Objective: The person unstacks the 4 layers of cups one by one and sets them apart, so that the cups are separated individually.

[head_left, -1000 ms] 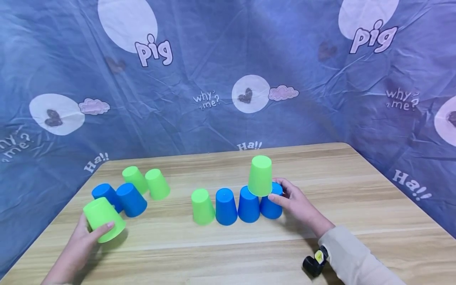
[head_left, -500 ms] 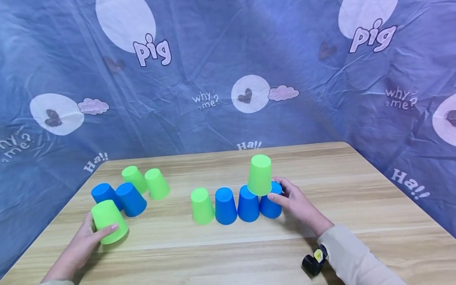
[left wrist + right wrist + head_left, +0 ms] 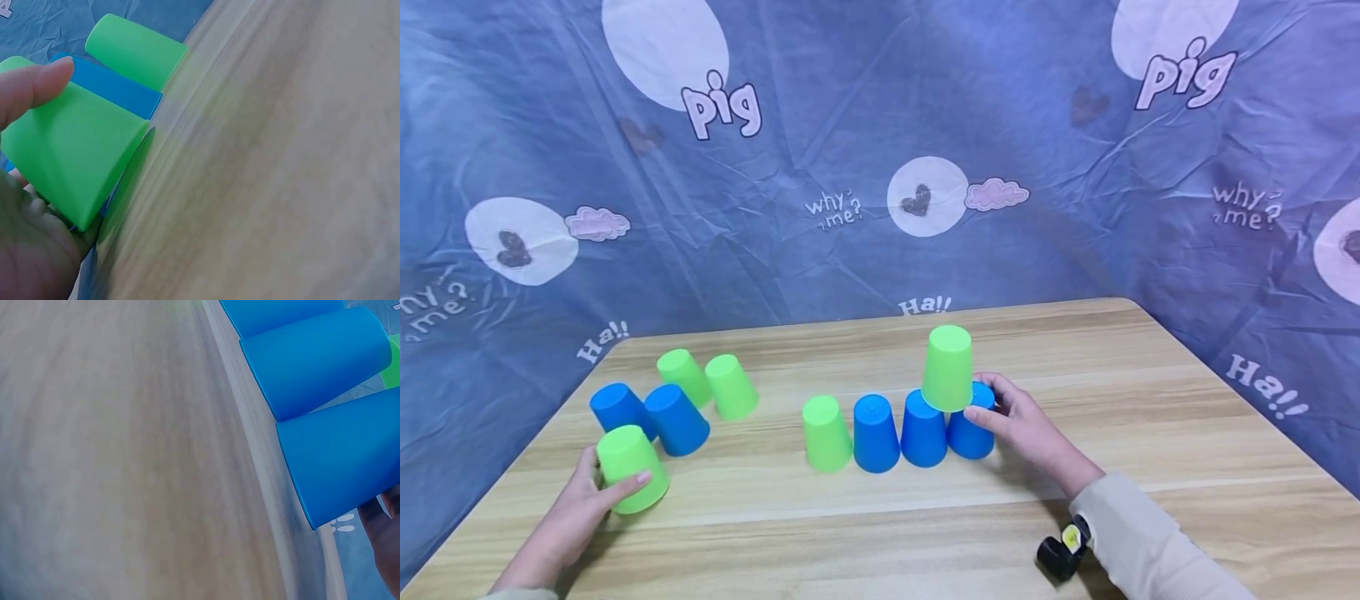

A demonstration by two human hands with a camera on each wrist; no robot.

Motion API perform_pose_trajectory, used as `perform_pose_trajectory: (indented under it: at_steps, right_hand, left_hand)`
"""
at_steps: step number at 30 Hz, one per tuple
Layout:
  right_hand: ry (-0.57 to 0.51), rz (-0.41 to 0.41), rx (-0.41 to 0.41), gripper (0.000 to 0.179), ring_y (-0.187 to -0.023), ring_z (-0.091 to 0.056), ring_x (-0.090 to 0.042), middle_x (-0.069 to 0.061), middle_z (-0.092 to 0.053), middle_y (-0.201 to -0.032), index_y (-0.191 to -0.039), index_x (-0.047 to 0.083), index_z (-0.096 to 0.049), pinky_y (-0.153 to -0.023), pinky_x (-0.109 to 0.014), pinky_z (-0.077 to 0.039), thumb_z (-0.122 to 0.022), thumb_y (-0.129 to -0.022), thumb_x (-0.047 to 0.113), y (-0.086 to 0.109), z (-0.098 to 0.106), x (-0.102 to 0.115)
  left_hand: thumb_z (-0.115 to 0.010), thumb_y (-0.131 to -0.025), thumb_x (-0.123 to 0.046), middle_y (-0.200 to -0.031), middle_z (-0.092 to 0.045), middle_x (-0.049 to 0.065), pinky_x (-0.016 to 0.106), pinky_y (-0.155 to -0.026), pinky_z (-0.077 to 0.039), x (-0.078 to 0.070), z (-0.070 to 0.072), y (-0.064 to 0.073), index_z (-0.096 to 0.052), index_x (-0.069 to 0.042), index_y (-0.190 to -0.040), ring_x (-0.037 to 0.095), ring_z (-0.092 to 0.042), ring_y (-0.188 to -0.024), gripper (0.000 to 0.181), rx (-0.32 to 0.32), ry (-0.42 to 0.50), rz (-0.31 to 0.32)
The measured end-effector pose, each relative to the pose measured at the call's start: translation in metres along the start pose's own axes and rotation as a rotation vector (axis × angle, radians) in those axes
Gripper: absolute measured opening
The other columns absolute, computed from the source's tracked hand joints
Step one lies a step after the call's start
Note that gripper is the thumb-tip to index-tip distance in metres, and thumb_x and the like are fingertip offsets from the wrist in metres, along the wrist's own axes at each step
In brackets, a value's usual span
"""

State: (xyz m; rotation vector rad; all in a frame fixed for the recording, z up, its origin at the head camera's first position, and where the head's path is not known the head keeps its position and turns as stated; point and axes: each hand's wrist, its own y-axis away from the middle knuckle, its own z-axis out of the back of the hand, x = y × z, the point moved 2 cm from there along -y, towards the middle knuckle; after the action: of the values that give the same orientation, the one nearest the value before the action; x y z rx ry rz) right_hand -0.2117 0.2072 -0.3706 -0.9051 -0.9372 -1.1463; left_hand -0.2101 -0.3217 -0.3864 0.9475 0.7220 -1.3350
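Thumb and fingers of my left hand (image 3: 576, 500) grip an upside-down green cup (image 3: 631, 468) low over the table's left side. Close behind it stand two blue cups (image 3: 676, 421) and two more green cups (image 3: 732, 387). In the middle, a green cup (image 3: 826, 433) and three blue cups (image 3: 876, 433) form a row, all mouth down. Another green cup (image 3: 948, 368) rests across the tops of the two right-hand blue cups. My right hand (image 3: 1022, 423) holds the rightmost blue cup (image 3: 350, 459) near its top, thumb in front beside the upper cup's rim, fingers behind.
The wood-grain table (image 3: 880, 542) runs back to a blue printed cloth (image 3: 820, 275). A small black device with a yellow label (image 3: 1062, 554) is at my right wrist, close over the table.
My left hand has shifted slightly right with its green cup, which has come lower and more upright. My right hand and the middle cups stay as they were.
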Motion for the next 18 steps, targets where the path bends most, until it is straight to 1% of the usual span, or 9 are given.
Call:
perform_pose_trajectory:
  at_steps: [6, 9, 13, 16, 18]
  right_hand:
    - [0.006, 0.014, 0.002, 0.050, -0.121, -0.045, -0.037, -0.017, -0.047, -0.129, -0.133, 0.003, -0.038, -0.100, -0.055, -0.037, -0.056, -0.092, 0.027, 0.0003, 0.0002, -0.0007]
    - [0.011, 0.014, 0.003, 0.051, -0.121, -0.045, -0.037, -0.017, -0.047, -0.129, -0.133, 0.004, -0.038, -0.100, -0.055, -0.037, -0.056, -0.092, 0.028, 0.0004, 0.0006, -0.0010]
    - [0.016, 0.008, 0.000, 0.051, -0.121, -0.045, -0.036, -0.017, -0.047, -0.130, -0.133, 0.004, -0.038, -0.100, -0.055, -0.037, -0.056, -0.092, 0.029, 0.0009, 0.0007, -0.0015]
    - [0.013, 0.007, -0.001, 0.052, -0.121, -0.045, -0.037, -0.017, -0.047, -0.130, -0.133, 0.004, -0.038, -0.100, -0.055, -0.038, -0.057, -0.092, 0.029, 0.0012, 0.0007, -0.0019]
    - [0.013, 0.007, 0.000, 0.052, -0.121, -0.044, -0.037, -0.017, -0.047, -0.130, -0.133, 0.004, -0.038, -0.100, -0.055, -0.037, -0.057, -0.092, 0.029, 0.0015, 0.0008, -0.0023]
  left_hand:
    - [-0.054, -0.093, -0.026, -0.141, -0.005, 0.033, 0.066, -0.102, -0.015, 0.0026, 0.0008, -0.0003, 0.011, 0.005, -0.140, 0.045, -0.015, -0.123, 0.085, 0.006, -0.001, 0.008]
    - [-0.054, -0.093, -0.026, -0.141, -0.002, 0.034, 0.068, -0.102, -0.013, 0.0032, 0.0025, -0.0004, 0.012, 0.005, -0.140, 0.048, -0.012, -0.125, 0.087, 0.009, -0.002, 0.011]
    - [-0.054, -0.093, -0.027, -0.142, 0.000, 0.036, 0.069, -0.101, -0.013, 0.0036, 0.0043, -0.0005, 0.013, 0.006, -0.140, 0.050, -0.008, -0.128, 0.089, 0.024, -0.021, 0.017]
    - [-0.054, -0.093, -0.028, -0.143, 0.001, 0.037, 0.069, -0.100, -0.014, 0.0033, 0.0055, 0.0001, 0.012, 0.008, -0.140, 0.052, -0.008, -0.129, 0.089, 0.032, -0.047, 0.033]
    - [-0.056, -0.092, -0.030, -0.142, -0.002, 0.038, 0.069, -0.100, -0.017, 0.0024, 0.0061, 0.0010, 0.011, 0.009, -0.139, 0.053, -0.010, -0.128, 0.090, 0.034, -0.080, 0.050]
